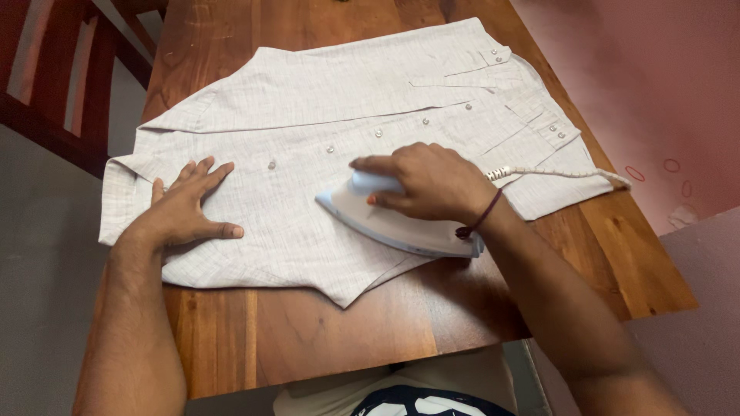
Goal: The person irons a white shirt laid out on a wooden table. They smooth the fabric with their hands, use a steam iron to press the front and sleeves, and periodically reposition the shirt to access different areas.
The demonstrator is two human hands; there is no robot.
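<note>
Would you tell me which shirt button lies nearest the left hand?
The button at the row's left end, just right of the left hand; the others run toward the cuffs.

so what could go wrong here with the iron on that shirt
1. The iron lies flat on the shirt under the right hand; left in one spot, it might scorch the cloth.
2. The left hand presses the shirt just ahead of the iron's tip and could get burned.
3. The cord trails to the table edge and might snag.
</note>
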